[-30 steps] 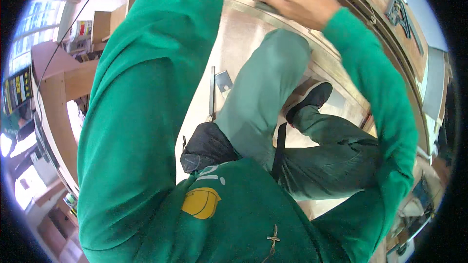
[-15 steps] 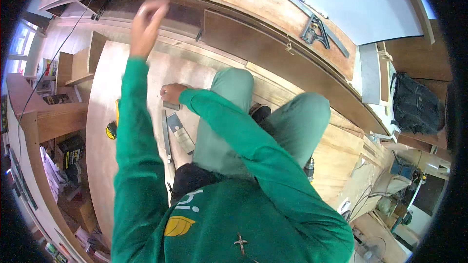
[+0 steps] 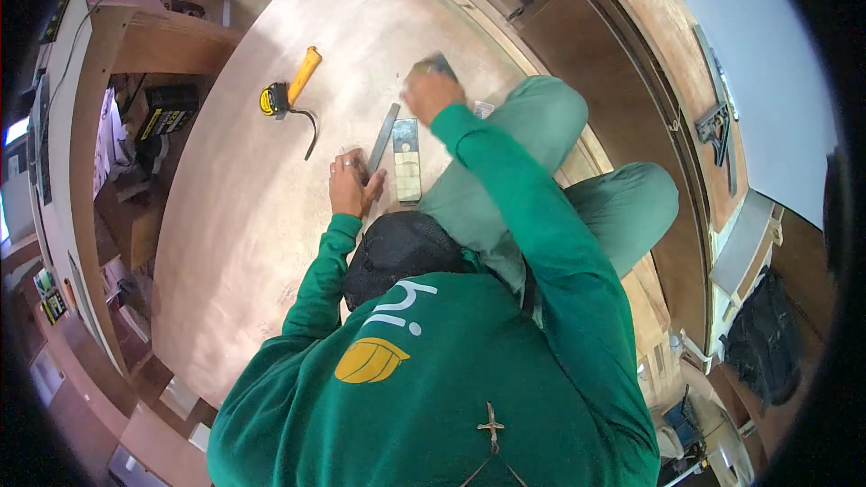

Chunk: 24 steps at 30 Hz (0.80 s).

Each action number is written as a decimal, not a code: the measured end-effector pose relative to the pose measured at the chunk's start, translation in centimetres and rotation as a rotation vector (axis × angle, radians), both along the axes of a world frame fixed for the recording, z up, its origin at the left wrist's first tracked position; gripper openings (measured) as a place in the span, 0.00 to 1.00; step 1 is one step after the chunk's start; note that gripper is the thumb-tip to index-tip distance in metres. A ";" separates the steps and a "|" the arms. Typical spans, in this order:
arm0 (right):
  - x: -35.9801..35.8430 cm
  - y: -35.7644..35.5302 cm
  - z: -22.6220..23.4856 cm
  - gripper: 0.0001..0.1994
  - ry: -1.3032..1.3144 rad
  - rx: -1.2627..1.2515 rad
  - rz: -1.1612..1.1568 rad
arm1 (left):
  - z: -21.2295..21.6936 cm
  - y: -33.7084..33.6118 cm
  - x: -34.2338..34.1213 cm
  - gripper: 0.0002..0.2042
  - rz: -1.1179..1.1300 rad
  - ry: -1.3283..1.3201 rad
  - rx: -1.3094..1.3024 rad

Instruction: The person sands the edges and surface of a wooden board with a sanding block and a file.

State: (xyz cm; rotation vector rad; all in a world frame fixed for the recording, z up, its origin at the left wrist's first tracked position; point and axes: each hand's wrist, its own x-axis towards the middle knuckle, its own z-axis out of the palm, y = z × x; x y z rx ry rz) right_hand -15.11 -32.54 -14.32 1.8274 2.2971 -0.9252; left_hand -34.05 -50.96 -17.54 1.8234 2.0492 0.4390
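My left hand (image 3: pixel 354 182) lies on the pale wooden board (image 3: pixel 239 216), fingers stretched and thumb apart. It is right at the near end of a narrow grey metal strip (image 3: pixel 384 137). Beside the strip is a long flat piece (image 3: pixel 407 162), dark at its far end and pale yellowish at the near end. Farther off to the right, my right hand (image 3: pixel 433 92) is curled over a small dark block (image 3: pixel 441 64). Motion blurs these fingers, and most of the block is hidden under them.
A yellow-and-black tape measure (image 3: pixel 272 99) and a yellow-handled tool (image 3: pixel 305 72) lie together on the far left of the board. A combination square (image 3: pixel 714 131) rests on the ledge at right. Shelves (image 3: pixel 171 45) stand left; a black backpack (image 3: pixel 765 338) is at right.
My left hand has come down from its raised reach to the board beside the metal strip. The right hand still holds the block, and my view has turned toward the left.
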 end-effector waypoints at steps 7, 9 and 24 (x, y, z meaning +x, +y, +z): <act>-2.2 -5.5 -0.9 0.30 -0.015 -0.210 0.175 | -1.2 -0.5 -0.4 0.17 0.107 -0.200 -0.055; -2.3 -6.7 -1.9 0.34 -0.018 -0.233 0.188 | -1.6 -0.6 -1.2 0.16 0.237 -0.176 -0.011; -5.2 -11.4 -7.5 0.19 0.269 0.077 -0.055 | -1.8 2.9 1.3 0.16 0.146 -0.212 0.402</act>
